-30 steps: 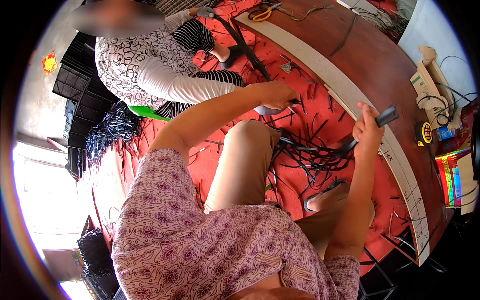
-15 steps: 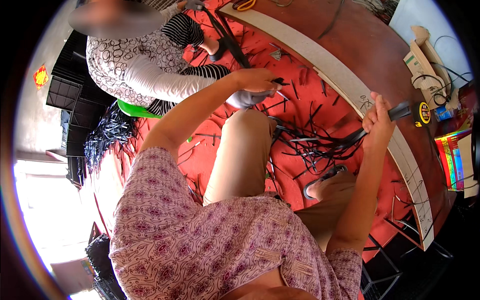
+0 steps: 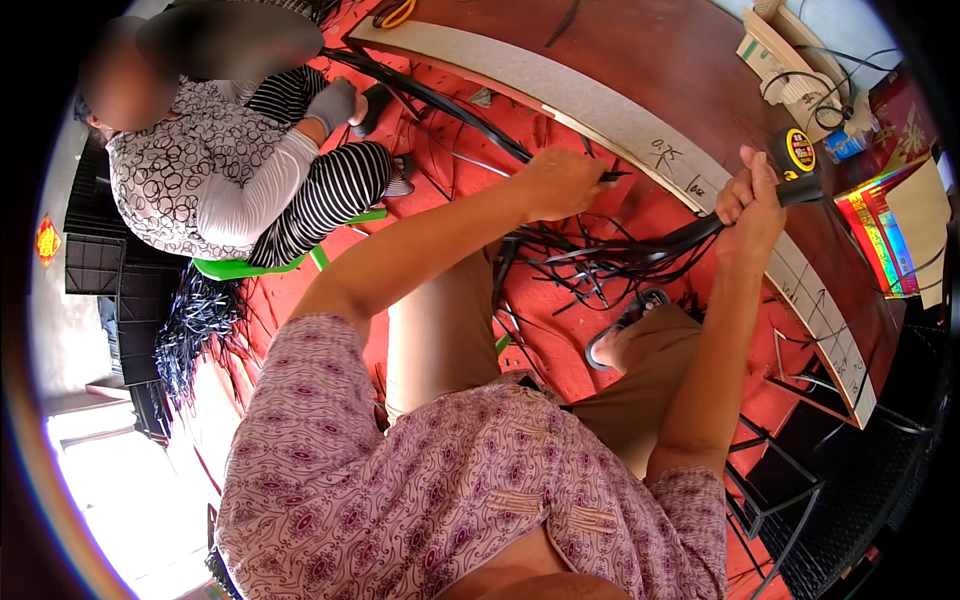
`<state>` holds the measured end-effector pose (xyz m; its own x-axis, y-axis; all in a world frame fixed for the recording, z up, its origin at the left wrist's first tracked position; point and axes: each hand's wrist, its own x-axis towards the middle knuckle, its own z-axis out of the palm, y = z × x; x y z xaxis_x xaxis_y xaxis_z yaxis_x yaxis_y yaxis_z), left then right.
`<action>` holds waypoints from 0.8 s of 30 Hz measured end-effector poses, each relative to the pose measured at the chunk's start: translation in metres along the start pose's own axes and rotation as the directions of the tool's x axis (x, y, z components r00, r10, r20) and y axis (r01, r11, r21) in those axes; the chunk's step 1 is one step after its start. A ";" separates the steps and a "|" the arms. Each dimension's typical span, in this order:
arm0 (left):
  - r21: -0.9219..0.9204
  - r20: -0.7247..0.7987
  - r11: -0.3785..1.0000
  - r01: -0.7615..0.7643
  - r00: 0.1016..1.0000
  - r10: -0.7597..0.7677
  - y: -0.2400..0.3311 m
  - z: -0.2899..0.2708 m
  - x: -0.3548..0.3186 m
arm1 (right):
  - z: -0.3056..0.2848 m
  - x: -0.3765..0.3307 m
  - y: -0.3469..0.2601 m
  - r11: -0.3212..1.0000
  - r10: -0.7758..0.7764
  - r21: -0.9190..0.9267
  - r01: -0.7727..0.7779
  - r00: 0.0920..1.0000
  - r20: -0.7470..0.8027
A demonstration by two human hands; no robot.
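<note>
My right hand (image 3: pixel 752 200) is closed around a thick bundle of black strips (image 3: pixel 690 240). One end of the bundle sticks out past my fist over the table, and the loose ends fan out toward my knees. To the left, my left hand (image 3: pixel 570 185) is closed, with dark tips poking out beyond the fingers. A long band of black strips (image 3: pixel 440 100) runs from the far table corner to this hand; its end there is partly hidden. Both hands are above the red floor, near the table's pale edge.
A co-worker (image 3: pixel 200 170) sits on a green stool (image 3: pixel 270 268) at the left. The brown table (image 3: pixel 640 65) curves along the right, bearing a tape measure (image 3: pixel 797 152) and cardboard (image 3: pixel 775 50). Strip scraps litter the red floor (image 3: pixel 560 345). A dark tangled heap (image 3: pixel 200 330) lies far left.
My left hand has moved right, away from the co-worker's gloved hand and closer to the bundle. The co-worker's hand has drawn back. My right hand still grips the bundle, and the view has shifted.
</note>
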<state>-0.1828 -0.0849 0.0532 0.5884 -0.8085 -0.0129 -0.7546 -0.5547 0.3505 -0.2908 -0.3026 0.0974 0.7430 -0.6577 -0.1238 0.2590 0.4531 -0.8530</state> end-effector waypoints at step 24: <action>0.029 -0.282 0.983 -0.180 0.942 0.181 0.037 0.059 0.044 | -0.013 -0.004 0.013 0.993 0.104 0.047 -0.105 0.994 0.028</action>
<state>-0.2022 -0.1522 0.0106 0.4996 -0.8067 0.3157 -0.8565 -0.4054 0.3195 -0.2984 -0.3017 0.0803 0.7826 -0.5902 -0.1977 0.2085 0.5478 -0.8102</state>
